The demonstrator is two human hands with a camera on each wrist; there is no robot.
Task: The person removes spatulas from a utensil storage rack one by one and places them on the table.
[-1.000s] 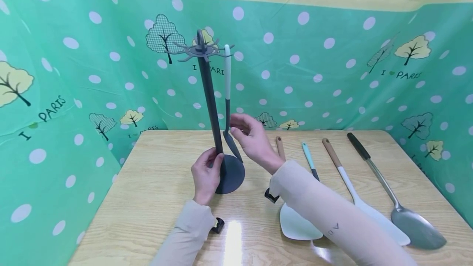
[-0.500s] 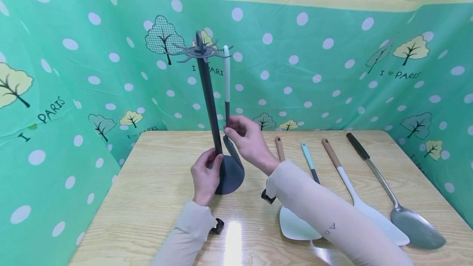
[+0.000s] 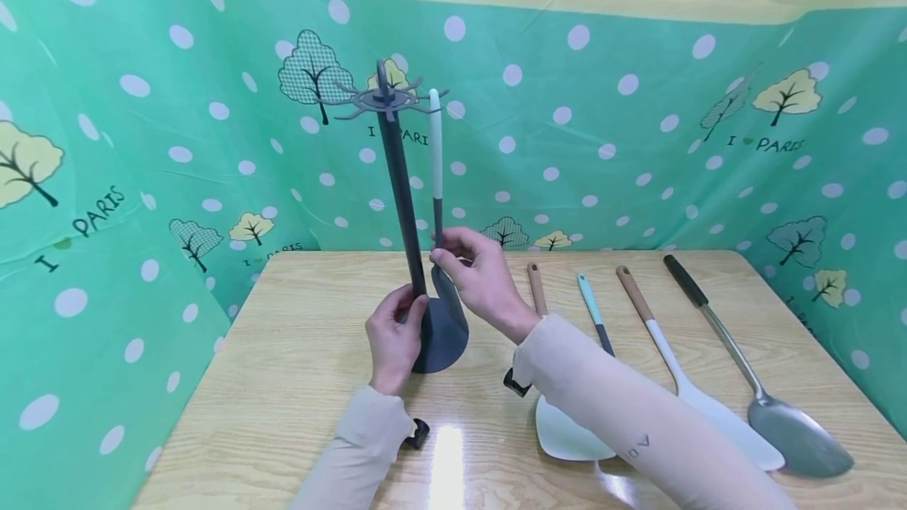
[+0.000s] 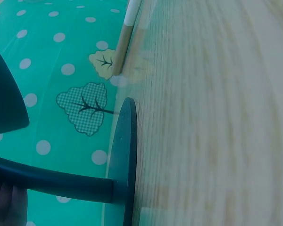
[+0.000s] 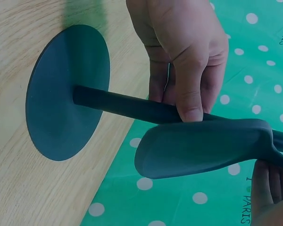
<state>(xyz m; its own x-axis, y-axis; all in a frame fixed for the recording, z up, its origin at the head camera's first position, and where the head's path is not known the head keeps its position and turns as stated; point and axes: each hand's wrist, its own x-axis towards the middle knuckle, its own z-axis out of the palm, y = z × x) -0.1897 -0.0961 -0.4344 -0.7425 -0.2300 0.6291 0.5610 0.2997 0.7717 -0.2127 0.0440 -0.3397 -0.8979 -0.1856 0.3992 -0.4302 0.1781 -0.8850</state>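
A dark utensil stand [image 3: 401, 195] with a round base and a ring of hooks rises from the table. My left hand [image 3: 395, 341] grips its pole low down, thumb and fingers around it. From a hook on the stand's right side hangs a spatula [image 3: 436, 148] with a pale handle and dark shaft. Low on that shaft, the thumb and fingers of my right hand [image 3: 485, 274] pinch it. Its dark blade [image 5: 198, 148] points down beside the pole, over the base [image 5: 68, 94] in the head view.
On the wooden table [image 3: 283, 384], to the right, lie a brown-handled turner [image 3: 570, 431] with a pale blade, a turquoise-handled utensil [image 3: 591, 301], a white turner [image 3: 730, 419] and a steel wok spatula [image 3: 801, 435]. My right sleeve covers parts of them. A green dotted curtain [image 3: 638, 195] stands behind.
My right hand has moved slightly left and its thumb has closed onto the spatula's shaft. The blade has turned and sits a little lower. My left hand holds still on the pole.
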